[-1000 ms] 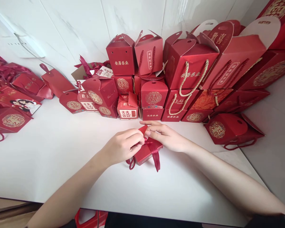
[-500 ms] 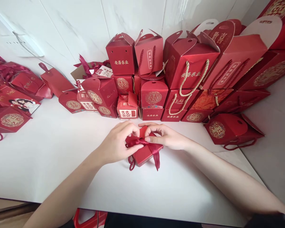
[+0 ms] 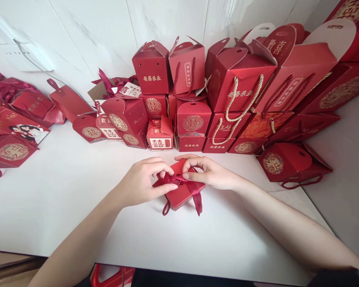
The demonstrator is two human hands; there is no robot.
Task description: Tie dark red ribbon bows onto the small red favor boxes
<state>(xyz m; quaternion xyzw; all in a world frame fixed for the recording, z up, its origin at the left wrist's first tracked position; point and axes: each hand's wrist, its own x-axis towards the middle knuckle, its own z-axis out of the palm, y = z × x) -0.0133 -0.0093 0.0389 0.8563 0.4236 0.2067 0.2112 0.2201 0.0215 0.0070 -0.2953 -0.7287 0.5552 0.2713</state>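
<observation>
A small red gift box sits on the white table between my two hands. Across its top runs a dark red satin ribbon, one tail of it hanging over the near right side. My left hand pinches the ribbon at the box's left, thumb below and fingers curled above. My right hand pinches the ribbon near the middle of the lid between thumb and forefinger. A twisted cord loop hangs from the box's near left corner. The fingers partly cover the knot area.
Stacked red gift boxes line the wall ahead. One box with a cord handle lies at the right. Ribboned boxes pile up at the left. A wall socket with a cable is behind them. The white table's front edge is near me.
My left hand has shifted slightly left, with the ribbon drawn out between its fingers. My right hand has stayed almost in place on the ribbon.
</observation>
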